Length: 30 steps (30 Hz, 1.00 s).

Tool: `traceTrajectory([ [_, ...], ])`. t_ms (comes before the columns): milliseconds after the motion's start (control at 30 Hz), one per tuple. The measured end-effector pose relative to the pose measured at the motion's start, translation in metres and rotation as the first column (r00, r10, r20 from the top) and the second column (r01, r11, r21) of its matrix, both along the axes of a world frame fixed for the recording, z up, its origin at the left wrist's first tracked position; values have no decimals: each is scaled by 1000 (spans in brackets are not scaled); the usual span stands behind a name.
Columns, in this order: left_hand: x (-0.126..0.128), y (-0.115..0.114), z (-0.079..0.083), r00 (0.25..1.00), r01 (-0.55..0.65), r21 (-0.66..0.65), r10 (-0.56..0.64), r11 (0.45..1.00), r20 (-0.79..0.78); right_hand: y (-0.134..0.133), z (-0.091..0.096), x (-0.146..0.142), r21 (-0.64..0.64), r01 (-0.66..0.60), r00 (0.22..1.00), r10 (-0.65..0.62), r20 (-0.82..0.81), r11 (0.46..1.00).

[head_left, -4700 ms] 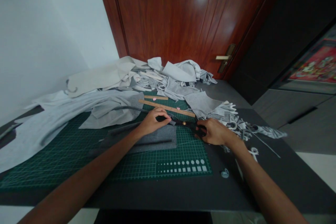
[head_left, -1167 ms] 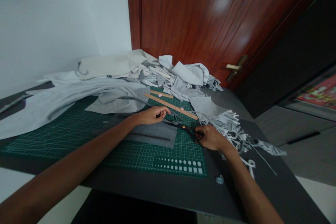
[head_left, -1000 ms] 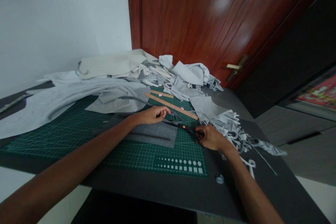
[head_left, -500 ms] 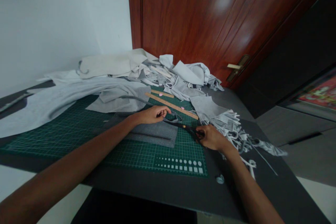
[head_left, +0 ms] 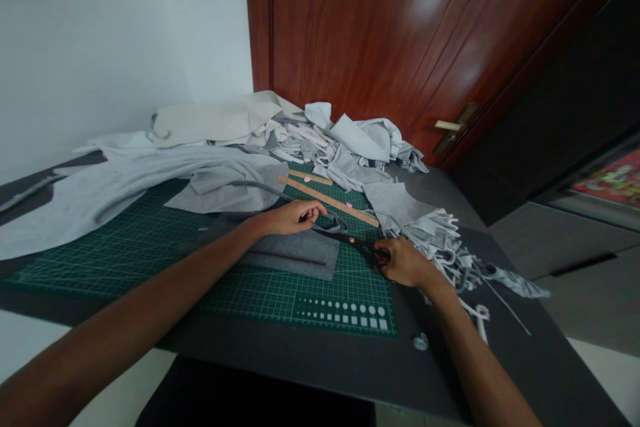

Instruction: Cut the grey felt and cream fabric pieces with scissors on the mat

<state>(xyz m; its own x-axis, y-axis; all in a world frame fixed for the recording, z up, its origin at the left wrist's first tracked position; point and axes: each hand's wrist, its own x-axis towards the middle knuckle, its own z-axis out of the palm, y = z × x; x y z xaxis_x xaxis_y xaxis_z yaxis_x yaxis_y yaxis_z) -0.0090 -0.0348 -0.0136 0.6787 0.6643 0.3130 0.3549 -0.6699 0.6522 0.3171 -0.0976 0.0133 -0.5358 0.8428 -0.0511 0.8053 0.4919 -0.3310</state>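
My right hand (head_left: 403, 260) is closed round the handles of black scissors (head_left: 352, 240). Their blades point left, toward a loop of grey fabric strip (head_left: 339, 221) near my left fingertips. My left hand (head_left: 295, 217) is pinched together at the grey strip, over the middle of the mat; the exact grip is partly hidden by the fingers. Beneath it a dark grey fabric piece (head_left: 305, 259) lies flat, with a dark narrow line along it. Whether the blades are apart is too small to tell.
Under the work lies a green cutting mat (head_left: 270, 300) on a dark table (head_left: 280, 353). Wooden rulers (head_left: 330, 200) rest beyond my hands. Pale fabric (head_left: 215, 123) and cut scraps (head_left: 445, 240) heap along the back and right. A small grey scrap (head_left: 420, 341) sits near the right forearm.
Both hands, the scissors and the grey strip hold almost the same places. The whole view has shifted very slightly.
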Motion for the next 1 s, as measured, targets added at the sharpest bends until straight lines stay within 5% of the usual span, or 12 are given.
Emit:
traceTrajectory([
  [1000,-1,2,-2,1000,25,-2,-25,1000,13,-1,1,-1,39,9,999,-10,35,999],
])
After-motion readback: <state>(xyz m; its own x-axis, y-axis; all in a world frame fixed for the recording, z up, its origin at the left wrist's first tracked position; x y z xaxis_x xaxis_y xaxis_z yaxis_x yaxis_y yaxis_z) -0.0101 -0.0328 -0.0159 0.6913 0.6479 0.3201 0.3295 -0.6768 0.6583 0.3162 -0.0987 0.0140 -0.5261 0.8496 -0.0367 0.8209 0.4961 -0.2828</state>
